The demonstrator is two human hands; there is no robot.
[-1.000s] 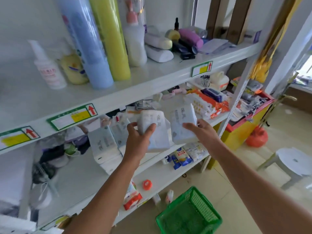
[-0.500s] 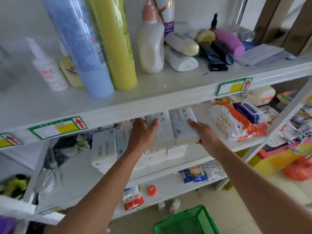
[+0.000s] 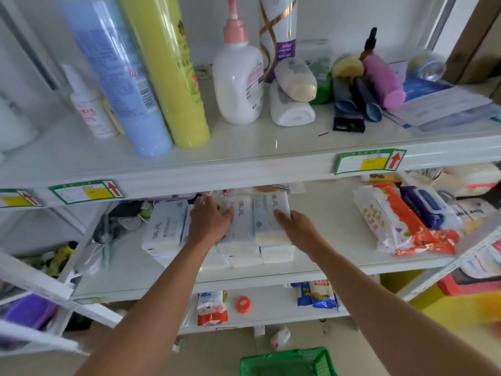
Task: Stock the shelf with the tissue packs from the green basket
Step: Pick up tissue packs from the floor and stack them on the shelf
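Observation:
White and pale blue tissue packs lie stacked in a row on the middle shelf (image 3: 339, 229). My left hand (image 3: 210, 221) rests flat on one tissue pack (image 3: 241, 226) on top of the stack, fingers over its left edge. My right hand (image 3: 295, 226) holds the right tissue pack (image 3: 268, 215) by its near right side, set on the stack. Another tissue pack (image 3: 164, 226) lies further left. The green basket (image 3: 287, 362) stands on the floor below, only its rim in view.
Tall blue (image 3: 119, 74) and yellow (image 3: 168, 69) bottles, a pump bottle (image 3: 238, 82) and tubes crowd the upper shelf. Orange and blue wipe packs (image 3: 401, 221) lie to the right on the middle shelf. Small packets (image 3: 211, 308) sit on the lower shelf.
Both hands have carried the two tissue packs in under the upper shelf and lowered them onto the stack. The view has tilted closer to the shelf.

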